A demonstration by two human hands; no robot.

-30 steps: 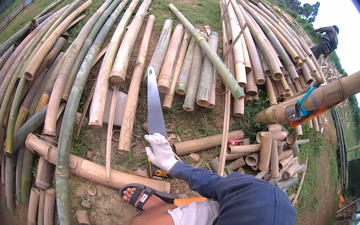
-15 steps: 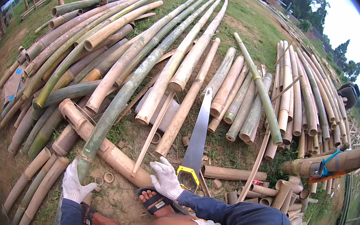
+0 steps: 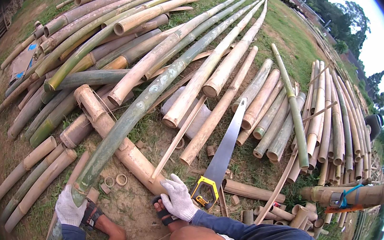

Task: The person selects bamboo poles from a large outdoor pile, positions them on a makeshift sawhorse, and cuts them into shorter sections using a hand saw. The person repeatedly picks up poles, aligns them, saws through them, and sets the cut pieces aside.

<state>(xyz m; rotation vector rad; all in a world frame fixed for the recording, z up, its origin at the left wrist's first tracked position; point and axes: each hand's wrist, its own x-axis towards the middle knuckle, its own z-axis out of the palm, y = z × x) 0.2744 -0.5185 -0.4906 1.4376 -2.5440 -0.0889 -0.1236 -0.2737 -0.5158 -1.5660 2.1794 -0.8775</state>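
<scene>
My left hand [image 3: 69,208], in a white knitted glove, is closed round the near part of a long green bamboo pole [image 3: 137,108]. The pole slants away across a thick tan bamboo log [image 3: 132,157] lying on the ground. My right hand [image 3: 179,197], gloved too, hovers at the log's right end with its fingers apart and nothing in them; whether it touches the log I cannot tell. Just right of that hand is a handsaw [image 3: 219,164] with a yellow and black handle, its blade tip pointing away toward short bamboo lengths.
Cut bamboo poles [image 3: 78,67] are heaped at the left, with more bamboo lengths [image 3: 320,112] in rows at the right. Short offcuts [image 3: 298,214] lie near my right knee. Small bamboo rings [image 3: 121,179] rest on the soil by my sandalled feet. A horizontal bamboo piece [image 3: 355,194] carries a blue tie.
The view has shifted, so most things sit farther right. My left hand is lower and nearer me, its thumb now against the green pole rather than stuck out. The right hand stays spread.
</scene>
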